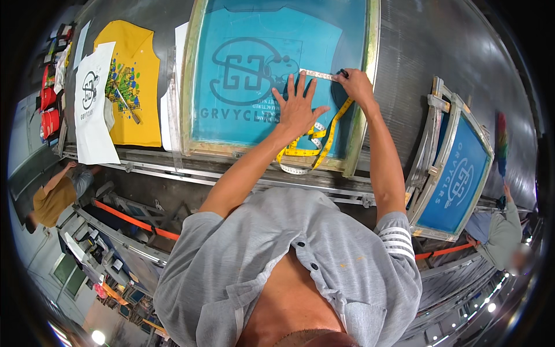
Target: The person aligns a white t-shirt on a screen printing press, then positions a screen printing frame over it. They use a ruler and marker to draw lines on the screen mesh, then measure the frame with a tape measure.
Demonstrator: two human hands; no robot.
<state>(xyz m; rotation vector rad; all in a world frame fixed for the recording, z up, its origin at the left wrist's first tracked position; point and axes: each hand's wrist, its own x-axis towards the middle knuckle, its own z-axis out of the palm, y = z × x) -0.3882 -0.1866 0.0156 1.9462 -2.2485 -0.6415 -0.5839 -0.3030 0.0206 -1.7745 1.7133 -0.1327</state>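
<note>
A blue screen-printing frame (237,130) with a wooden rim and a dark printed logo lies in front of me. My left hand (298,111) rests flat on its mesh with the fingers spread, fingertips close to the white end of a tape measure (318,74). At the frame's right side my right hand (355,88) pinches the tape, with a small dark thing at its fingertips that I cannot make out. From there the tape's yellow side hangs down and curls in loose loops below my left hand, near the frame's front rim. A shirt shape shows through the mesh.
Left of the frame lie a yellow printed shirt piece (136,69) and a white one (95,110) with a dark logo. Another blue screen frame (454,173) leans at the right. A metal rail (196,175) edges the table. People stand at far left and far right.
</note>
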